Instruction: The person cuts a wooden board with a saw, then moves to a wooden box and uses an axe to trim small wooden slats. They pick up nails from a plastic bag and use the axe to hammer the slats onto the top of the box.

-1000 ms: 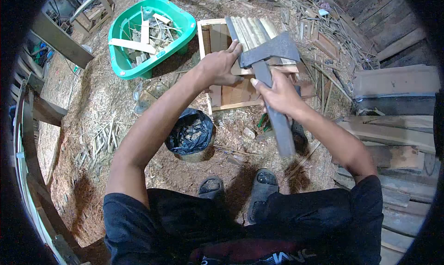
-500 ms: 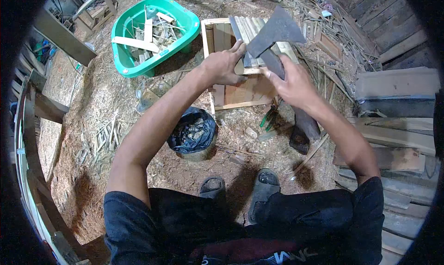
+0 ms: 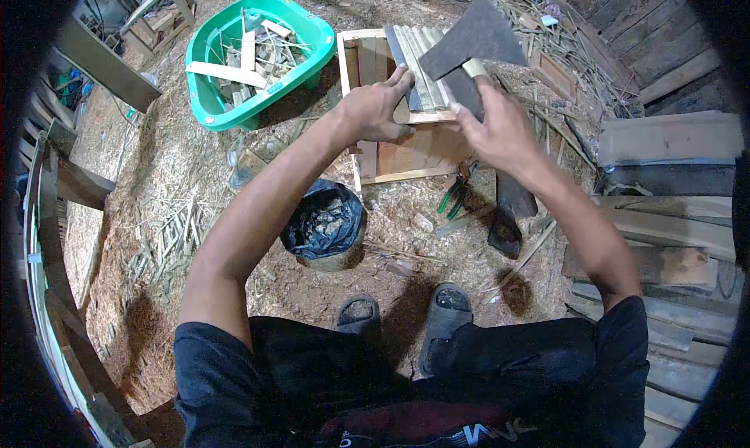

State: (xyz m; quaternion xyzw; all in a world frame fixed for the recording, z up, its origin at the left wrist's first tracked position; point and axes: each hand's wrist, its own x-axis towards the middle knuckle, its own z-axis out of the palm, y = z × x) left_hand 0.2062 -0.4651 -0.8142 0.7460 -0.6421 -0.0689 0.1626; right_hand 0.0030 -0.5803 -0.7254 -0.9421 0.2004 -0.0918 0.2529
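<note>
A wooden frame box [image 3: 414, 153] stands on the floor ahead, with narrow wooden slats [image 3: 422, 49] lying side by side across part of its top. My left hand [image 3: 376, 110] rests at the box's near top edge, beside the slats, its fingers bent; whether it pinches anything there I cannot make out. My right hand [image 3: 500, 132] is wrapped round the handle of a hatchet. The broad dark hatchet blade [image 3: 476, 38] is over the right part of the slats, and it hides some of them.
A green tub [image 3: 305, 73] of wood scraps stands at the back left. Nearer are a bucket lined with black plastic [image 3: 324, 221] and green-handled pliers [image 3: 451, 198]. Planks [image 3: 664, 221] lie along the right; shavings cover the floor.
My right hand and the hatchet have moved slightly to the right, away from my left hand. My left hand has hardly moved.
</note>
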